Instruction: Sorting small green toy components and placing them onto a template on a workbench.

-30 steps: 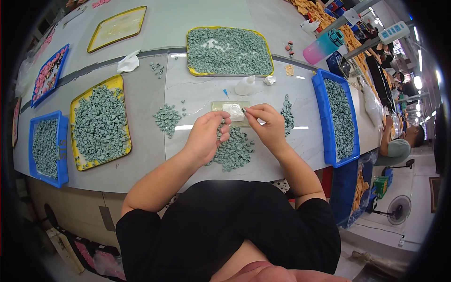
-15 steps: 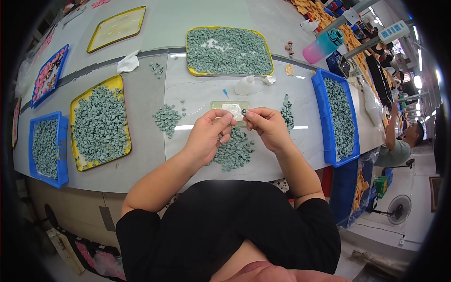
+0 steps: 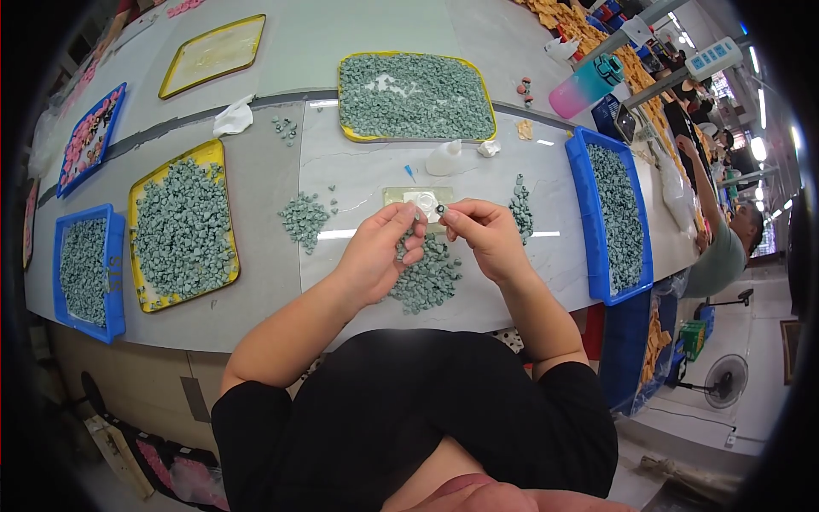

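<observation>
Over the grey worktop (image 3: 256, 213), the right hand (image 3: 482, 239) pinched a small dark ring (image 3: 441, 209) while the left hand (image 3: 384, 252) gripped a grey piece (image 3: 410, 229), seemingly mid-assembly, needing careful alignment.

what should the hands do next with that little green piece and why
Probably bring the two hands together. The right hand pinches a small green piece at its fingertips, and the left hand is raised close beside it, fingers curled. Both are above the pile of green pieces, next to the clear flat pad.
</observation>
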Action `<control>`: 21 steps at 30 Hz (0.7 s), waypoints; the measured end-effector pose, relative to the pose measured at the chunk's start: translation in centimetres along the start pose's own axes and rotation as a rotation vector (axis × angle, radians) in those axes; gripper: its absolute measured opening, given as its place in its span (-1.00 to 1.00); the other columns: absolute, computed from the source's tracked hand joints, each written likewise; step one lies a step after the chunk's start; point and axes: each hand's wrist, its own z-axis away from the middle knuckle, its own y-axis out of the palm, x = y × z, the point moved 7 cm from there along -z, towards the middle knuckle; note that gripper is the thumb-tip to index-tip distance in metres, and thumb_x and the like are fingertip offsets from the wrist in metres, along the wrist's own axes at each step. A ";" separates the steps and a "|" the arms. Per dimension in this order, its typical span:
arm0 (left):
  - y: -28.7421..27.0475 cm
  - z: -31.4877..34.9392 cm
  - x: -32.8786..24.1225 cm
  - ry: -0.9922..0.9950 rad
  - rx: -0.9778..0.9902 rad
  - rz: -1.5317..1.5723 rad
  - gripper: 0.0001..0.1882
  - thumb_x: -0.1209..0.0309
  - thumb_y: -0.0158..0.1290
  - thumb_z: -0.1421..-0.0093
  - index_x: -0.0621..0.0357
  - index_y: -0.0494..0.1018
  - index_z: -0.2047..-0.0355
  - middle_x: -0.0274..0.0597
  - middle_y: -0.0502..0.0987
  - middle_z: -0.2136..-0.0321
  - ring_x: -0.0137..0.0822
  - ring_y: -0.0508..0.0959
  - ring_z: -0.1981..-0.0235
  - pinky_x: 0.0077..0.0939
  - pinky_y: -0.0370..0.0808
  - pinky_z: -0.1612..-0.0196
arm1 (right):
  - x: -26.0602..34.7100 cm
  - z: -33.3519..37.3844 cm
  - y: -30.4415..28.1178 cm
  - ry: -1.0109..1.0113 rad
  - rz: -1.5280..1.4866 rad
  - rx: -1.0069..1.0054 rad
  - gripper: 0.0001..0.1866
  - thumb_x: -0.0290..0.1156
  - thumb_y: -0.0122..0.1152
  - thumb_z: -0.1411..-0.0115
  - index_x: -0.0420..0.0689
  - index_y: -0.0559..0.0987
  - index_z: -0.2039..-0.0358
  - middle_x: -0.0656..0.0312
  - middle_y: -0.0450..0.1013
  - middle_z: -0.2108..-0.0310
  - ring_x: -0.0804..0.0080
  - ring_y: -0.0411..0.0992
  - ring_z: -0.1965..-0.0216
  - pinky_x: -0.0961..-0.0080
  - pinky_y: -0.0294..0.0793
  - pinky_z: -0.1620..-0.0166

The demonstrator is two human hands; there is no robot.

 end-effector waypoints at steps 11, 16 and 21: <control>0.4 0.3 -0.3 0.029 -0.021 -0.046 -0.81 0.39 -0.03 -0.22 0.30 0.37 0.29 -0.26 0.38 0.45 -0.58 0.22 0.60 -0.71 0.21 0.56 | 3.8 1.5 1.6 -0.541 0.576 -0.072 -0.88 -0.59 0.20 -0.02 -0.26 0.58 0.36 0.22 0.46 0.43 0.56 0.38 0.43 0.70 0.33 0.38; -0.2 -0.1 0.3 -0.005 0.005 -0.008 -0.81 0.34 -0.10 -0.25 0.23 0.29 0.36 -0.32 0.33 0.52 -0.59 0.18 0.63 -0.75 0.17 0.61 | 5.0 2.7 2.7 -0.762 0.767 -0.129 -0.78 -0.65 0.23 0.06 -0.20 0.60 0.33 0.20 0.46 0.44 0.48 0.42 0.45 0.64 0.38 0.42; 0.4 0.3 0.5 -0.020 0.049 -0.010 -0.78 0.27 -0.16 -0.29 0.14 0.24 0.42 -0.39 0.25 0.60 -0.61 0.14 0.65 -0.76 0.10 0.65 | 5.6 3.6 3.8 -0.962 0.906 -0.115 -0.73 -0.70 0.25 0.13 -0.23 0.58 0.33 0.18 0.45 0.44 0.42 0.42 0.47 0.58 0.40 0.44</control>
